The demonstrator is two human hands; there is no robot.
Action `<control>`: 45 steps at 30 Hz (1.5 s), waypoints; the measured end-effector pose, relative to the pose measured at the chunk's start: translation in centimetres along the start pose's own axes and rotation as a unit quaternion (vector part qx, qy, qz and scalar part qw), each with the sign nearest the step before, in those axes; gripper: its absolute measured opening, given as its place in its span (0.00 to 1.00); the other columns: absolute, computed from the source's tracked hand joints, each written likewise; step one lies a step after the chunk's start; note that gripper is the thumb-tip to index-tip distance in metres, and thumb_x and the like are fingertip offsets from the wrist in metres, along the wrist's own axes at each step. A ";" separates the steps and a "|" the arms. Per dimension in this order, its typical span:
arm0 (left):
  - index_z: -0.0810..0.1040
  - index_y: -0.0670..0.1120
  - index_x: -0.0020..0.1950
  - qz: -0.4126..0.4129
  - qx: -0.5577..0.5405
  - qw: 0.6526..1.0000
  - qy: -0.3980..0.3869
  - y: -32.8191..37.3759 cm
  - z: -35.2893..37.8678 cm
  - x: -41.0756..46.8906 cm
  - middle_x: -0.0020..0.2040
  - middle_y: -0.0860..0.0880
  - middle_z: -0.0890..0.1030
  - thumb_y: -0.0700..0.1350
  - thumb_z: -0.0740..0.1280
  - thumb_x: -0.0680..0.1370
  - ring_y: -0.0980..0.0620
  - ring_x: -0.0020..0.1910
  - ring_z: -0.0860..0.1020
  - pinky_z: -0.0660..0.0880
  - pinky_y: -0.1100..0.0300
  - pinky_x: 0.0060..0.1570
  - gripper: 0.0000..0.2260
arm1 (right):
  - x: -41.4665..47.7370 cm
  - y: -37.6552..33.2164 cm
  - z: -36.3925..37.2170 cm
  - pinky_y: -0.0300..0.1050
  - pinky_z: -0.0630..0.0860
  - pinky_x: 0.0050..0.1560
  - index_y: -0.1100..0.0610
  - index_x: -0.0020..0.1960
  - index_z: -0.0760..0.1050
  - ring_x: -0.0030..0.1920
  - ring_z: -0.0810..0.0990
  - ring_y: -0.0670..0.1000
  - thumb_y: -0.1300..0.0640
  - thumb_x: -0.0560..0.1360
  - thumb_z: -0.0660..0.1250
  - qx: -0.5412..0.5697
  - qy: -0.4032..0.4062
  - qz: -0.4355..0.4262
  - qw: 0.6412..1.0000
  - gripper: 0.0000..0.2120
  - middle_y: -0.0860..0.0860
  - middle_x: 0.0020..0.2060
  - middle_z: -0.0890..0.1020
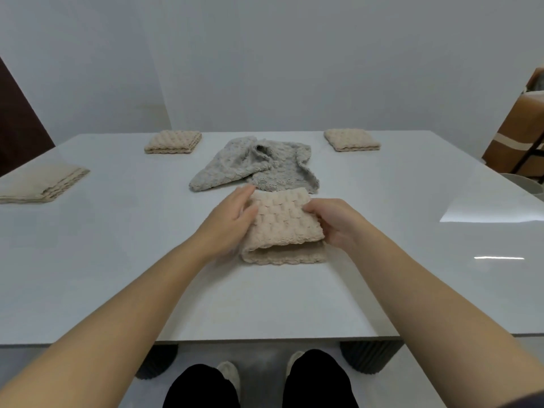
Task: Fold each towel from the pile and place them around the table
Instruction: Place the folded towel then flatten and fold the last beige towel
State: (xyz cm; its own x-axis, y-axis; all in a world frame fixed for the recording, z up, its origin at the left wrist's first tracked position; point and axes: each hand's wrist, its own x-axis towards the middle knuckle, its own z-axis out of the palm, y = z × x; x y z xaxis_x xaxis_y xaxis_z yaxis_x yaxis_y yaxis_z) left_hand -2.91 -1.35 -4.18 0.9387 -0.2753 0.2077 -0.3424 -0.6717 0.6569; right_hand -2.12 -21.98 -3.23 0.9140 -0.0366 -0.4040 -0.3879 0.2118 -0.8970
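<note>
Soft even light; glare patches on the table (485,213); wide-angle edge stretching.

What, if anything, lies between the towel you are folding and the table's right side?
Nothing visible does. The towel, with the left hand and right hand on it, has only bare table to its right. The grey pile lies behind it; the folded towel at the far right sits beyond that path.
</note>
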 end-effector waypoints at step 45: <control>0.71 0.49 0.67 -0.187 -0.228 0.940 -0.170 -1.0 -2.7 -2.0 0.23 0.52 0.63 0.42 0.65 0.79 0.54 0.22 0.59 0.56 0.61 0.24 0.16 | 2.6 4.3 2.8 0.64 0.53 0.72 0.56 0.74 0.60 0.76 0.54 0.56 0.43 0.82 0.42 -0.703 0.036 -0.222 0.674 0.27 0.53 0.76 0.59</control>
State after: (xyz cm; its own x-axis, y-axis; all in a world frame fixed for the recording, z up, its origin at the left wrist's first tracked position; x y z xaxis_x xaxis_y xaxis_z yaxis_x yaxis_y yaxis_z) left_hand -4.38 1.70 -3.28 0.8962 -0.3343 -0.2917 0.1342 -0.4223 0.8964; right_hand -1.12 -18.47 -7.63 0.9887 0.1501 -0.0013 0.1470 -0.9698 -0.1945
